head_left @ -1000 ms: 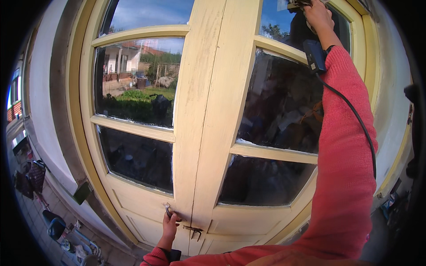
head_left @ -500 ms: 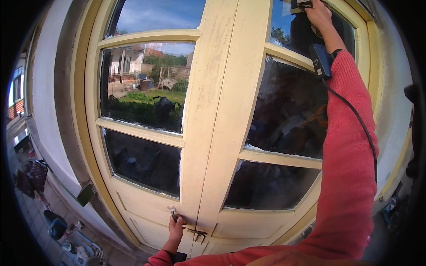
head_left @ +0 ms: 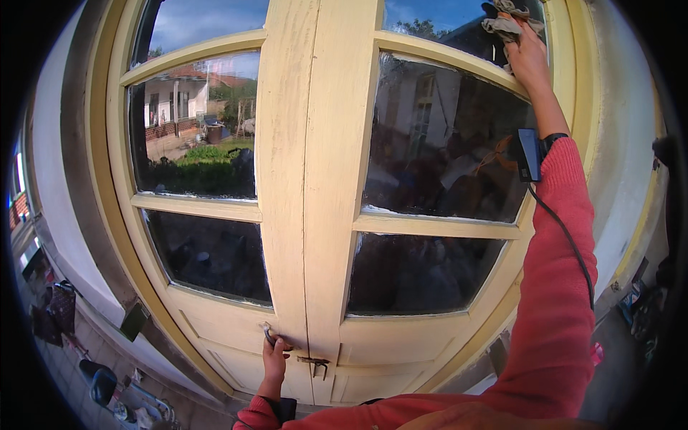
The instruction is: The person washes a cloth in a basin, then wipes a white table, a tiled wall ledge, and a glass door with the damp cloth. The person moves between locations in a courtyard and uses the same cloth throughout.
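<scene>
A cream double door (head_left: 287,179) with glass panes fills the view. My right hand (head_left: 530,64) reaches up to the upper right pane (head_left: 430,14) and presses a crumpled grey cloth (head_left: 504,27) to the glass near its lower right corner. Part of the cloth is hidden behind my fingers. Low on the left door leaf, my left hand (head_left: 274,360) is closed around a small metal pull handle (head_left: 267,331). Just right of it, a metal latch (head_left: 315,362) crosses the seam between the leaves.
A black box (head_left: 529,154) with a cable (head_left: 562,226) sits at my right wrist. Other panes, such as the middle right one (head_left: 444,143), carry white smears along their edges. A parked two-wheeler (head_left: 104,383) stands at lower left, near a dark green plate (head_left: 134,321) by the door frame.
The view has shifted, so the door sits further left and higher. My right hand and the cloth have moved down and right on the pane. My left hand stays on the handle.
</scene>
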A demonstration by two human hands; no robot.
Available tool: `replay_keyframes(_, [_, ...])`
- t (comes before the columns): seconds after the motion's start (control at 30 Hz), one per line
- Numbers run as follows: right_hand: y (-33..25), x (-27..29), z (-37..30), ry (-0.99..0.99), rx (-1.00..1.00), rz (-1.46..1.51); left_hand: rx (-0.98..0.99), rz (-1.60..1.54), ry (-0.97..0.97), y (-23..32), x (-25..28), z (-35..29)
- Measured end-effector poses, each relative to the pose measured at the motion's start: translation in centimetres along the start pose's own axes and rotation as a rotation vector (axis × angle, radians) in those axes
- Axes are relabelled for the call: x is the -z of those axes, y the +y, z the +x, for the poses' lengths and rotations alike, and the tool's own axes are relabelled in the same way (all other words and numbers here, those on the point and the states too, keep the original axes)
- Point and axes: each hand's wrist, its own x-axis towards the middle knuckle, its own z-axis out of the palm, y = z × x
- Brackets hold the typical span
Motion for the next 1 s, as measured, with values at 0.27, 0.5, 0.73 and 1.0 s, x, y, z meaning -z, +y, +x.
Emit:
replay_keyframes(0.27, [5.9,0.2,-3.4,-0.068,-0.059,0.116,0.011,-0.019,0.025,-0.9,-0.4,0.6])
replay_keyframes(0.5, [-4.5,0.2,-1.1,-0.008,-0.137,0.483,0.01,-0.03,-0.001,-0.4,-0.2,0.4])
replay_keyframes(0.73, [-25.0,2.0,4.6,-0.017,-0.035,0.856,0.112,-0.011,-0.278,1.3,2.1,0.5])
replay_keyframes(1.0, [-45.0,-9.0,8.4,-0.113,0.061,0.041,0.127,-0.049,-0.796,2.2,5.7,3.0])
